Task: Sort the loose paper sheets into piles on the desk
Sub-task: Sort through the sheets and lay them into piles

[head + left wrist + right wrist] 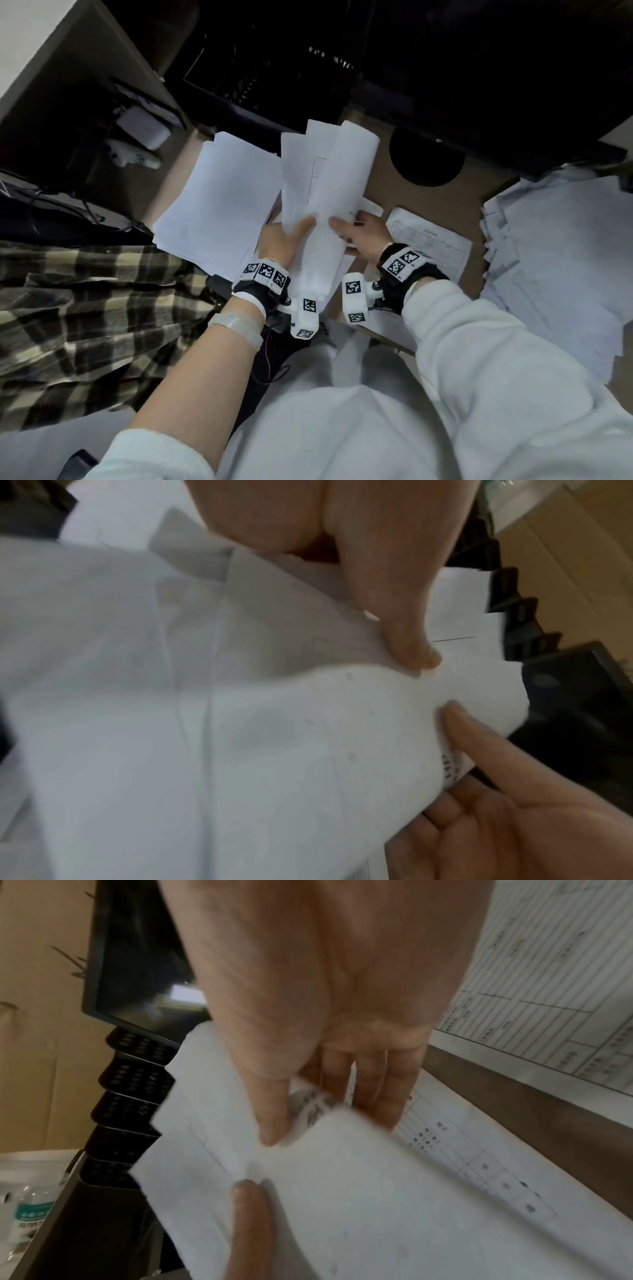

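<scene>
A bundle of white paper sheets [325, 178] is held fanned and upright above the desk [407, 202], between both hands. My left hand [293, 234] grips its lower left edge, thumb on top, and the fingers are hidden behind the paper. My right hand [356, 229] pinches the right edge of a sheet. In the left wrist view the left hand's thumb [404, 631] presses on the sheets [240, 723]. In the right wrist view the right hand's thumb [270, 1112] and fingers [377, 1091] pinch a printed sheet [342, 1191].
A blank-side-up pile [219, 198] lies to the left and a printed form [428, 240] to the right of my hands. A big loose heap [555, 257] fills the far right. A black mesh organizer [260, 78] and a round hole [426, 161] lie behind. Plaid fabric [85, 308] is at left.
</scene>
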Tool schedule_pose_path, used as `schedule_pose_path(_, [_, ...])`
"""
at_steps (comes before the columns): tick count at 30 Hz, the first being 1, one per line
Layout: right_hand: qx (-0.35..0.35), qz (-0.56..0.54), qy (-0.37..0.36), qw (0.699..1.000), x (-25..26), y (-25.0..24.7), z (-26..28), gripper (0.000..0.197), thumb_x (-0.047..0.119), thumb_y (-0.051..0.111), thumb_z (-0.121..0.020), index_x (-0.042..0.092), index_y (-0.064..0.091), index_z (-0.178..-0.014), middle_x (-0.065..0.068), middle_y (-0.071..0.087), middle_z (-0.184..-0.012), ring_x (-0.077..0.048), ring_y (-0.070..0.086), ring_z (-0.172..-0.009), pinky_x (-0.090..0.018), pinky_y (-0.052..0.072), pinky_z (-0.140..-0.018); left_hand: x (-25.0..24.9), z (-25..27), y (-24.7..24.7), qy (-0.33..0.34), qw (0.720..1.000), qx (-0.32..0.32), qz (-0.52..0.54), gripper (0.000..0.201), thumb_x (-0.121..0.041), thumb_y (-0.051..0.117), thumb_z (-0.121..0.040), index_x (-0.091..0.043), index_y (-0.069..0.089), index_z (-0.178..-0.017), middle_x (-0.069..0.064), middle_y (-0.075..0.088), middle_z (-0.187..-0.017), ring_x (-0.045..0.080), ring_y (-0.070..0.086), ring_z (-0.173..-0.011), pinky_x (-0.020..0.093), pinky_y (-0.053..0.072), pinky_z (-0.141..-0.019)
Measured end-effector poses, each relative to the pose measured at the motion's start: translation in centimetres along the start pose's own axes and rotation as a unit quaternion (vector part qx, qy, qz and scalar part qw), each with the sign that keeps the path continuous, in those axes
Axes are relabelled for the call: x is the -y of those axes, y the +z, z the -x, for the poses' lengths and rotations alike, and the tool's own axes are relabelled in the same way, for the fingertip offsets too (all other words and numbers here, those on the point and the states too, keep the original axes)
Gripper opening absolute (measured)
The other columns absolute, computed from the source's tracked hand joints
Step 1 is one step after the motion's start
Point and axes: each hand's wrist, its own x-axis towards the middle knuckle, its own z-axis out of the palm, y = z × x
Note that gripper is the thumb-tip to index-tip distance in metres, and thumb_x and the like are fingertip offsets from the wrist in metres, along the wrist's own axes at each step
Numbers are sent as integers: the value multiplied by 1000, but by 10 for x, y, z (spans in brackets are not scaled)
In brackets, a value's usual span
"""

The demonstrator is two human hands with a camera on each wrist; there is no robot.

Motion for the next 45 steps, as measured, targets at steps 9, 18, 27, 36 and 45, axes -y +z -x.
schedule_pose_path(9, [-72,-68,1,995,-20,-33,5,25,43,57,-98,20,68,-97,-3,72,-102,-16,67,-82,-32,56,-73,0,12,31,1,995,85,54,40,-47,55,-97,-9,67,-102,4,67,-83,20,62,-75,29,48,-67])
schedule_pose_path(18, [-7,-38,16,999,-15,-47,31,58,63,63,-85,20,65,-124,4,71,-115,-13,68,-102,-31,54,-90,-7,21,48,-39,984,133,114,29,-32,56,-98,-7,69,-106,9,73,-103,28,68,-99,39,53,-92])
schedule_pose_path(27, [-8,-73,69,995,-31,-97,49,73,76,57,-80,24,60,-132,4,65,-126,-17,60,-115,-42,45,-102,-13,42,85,-1,990,119,-71,37,-32,60,-90,-2,57,-67,7,51,-61,23,48,-62,29,35,-57])
schedule_pose_path(36, [-100,46,136,985,-70,-159,52,53,29,67,-92,0,53,-134,-11,62,-125,-28,63,-104,-36,51,-90,-13,81,119,6,995,74,-64,28,-25,68,-87,3,67,-81,15,65,-74,24,60,-66,30,46,-64])
schedule_pose_path(45, [-124,162,109,973,-107,-210,46,51,30,67,-90,3,58,-132,-8,61,-130,-29,57,-120,-40,45,-107,-7,104,144,-19,998,-14,-53,37,-20,63,-91,-11,49,-59,3,42,-54,17,41,-50,25,29,-48])
